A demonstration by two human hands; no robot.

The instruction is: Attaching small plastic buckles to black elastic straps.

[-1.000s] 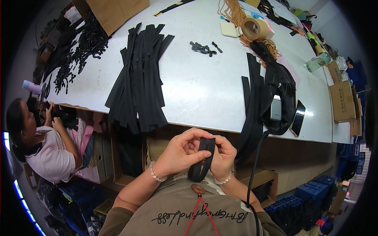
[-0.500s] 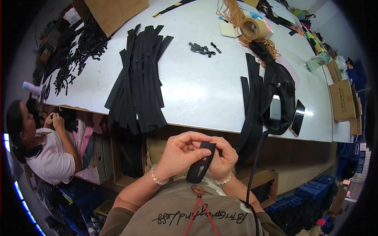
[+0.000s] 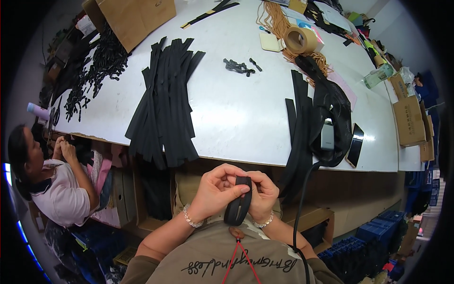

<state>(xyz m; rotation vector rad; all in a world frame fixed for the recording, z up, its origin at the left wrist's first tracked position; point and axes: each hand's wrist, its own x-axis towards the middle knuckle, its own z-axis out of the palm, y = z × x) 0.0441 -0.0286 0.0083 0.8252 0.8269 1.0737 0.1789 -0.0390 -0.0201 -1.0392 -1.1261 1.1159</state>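
In front of my chest, below the table's near edge, I hold a black fabric strip (image 3: 233, 216) bent into a hanging loop. My left hand (image 3: 216, 188) pinches its upper end between thumb and fingers. My right hand (image 3: 263, 193) is closed on the same end from the other side, its fingertips almost touching the left ones. A thick pile of flat black strips (image 3: 165, 104) lies on the table ahead to the left, ends hanging over the edge. More black strips (image 3: 299, 128) lie to the right, also overhanging.
Small black toggle-like pieces (image 3: 239, 67) sit mid-table on the white tabletop (image 3: 231, 123). At the right are a black mesh bag (image 3: 331, 104) with a grey device (image 3: 327, 135), a phone (image 3: 354, 146) and a black cable (image 3: 302, 208). A seated person (image 3: 59, 184) works at the left.
Both hands have shifted slightly left with the strip, and its upper end now curves over more, giving a rounder loop. The table's contents appear a little lower at the top of the view.
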